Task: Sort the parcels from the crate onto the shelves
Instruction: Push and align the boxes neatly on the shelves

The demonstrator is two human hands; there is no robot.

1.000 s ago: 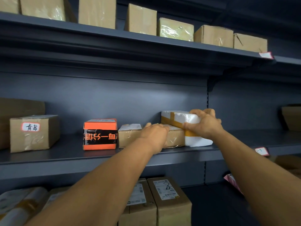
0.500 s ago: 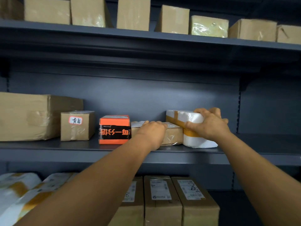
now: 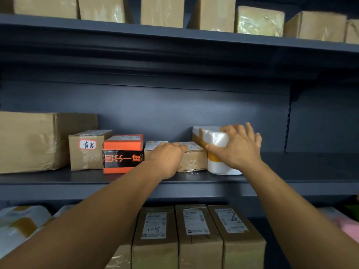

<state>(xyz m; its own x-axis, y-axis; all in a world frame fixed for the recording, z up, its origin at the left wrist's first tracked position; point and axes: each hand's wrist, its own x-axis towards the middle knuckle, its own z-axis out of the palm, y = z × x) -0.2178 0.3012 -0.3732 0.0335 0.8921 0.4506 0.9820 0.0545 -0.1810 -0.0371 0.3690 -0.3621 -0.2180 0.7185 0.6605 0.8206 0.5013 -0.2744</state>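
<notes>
A white foam-wrapped parcel (image 3: 210, 135) with tan tape stands on the middle shelf (image 3: 291, 177), against a low brown taped box (image 3: 194, 160). My right hand (image 3: 238, 147) lies over the white parcel's right front, fingers spread and nearly straight across its top, thumb on its front face. My left hand (image 3: 167, 158) rests on the low box, its fingers laid over the top. The crate is out of view.
Left of the low box stand an orange-and-black box (image 3: 122, 152), a labelled brown box (image 3: 87, 152) and a large carton (image 3: 27, 142). Bare shelf lies right of the white parcel. Cartons line the top shelf (image 3: 174, 33). Labelled boxes (image 3: 194, 230) fill the shelf below.
My right hand's fingers have gone from curled round the white parcel to spread flat on it. The view has shifted left; both parcels keep their places on the shelf.
</notes>
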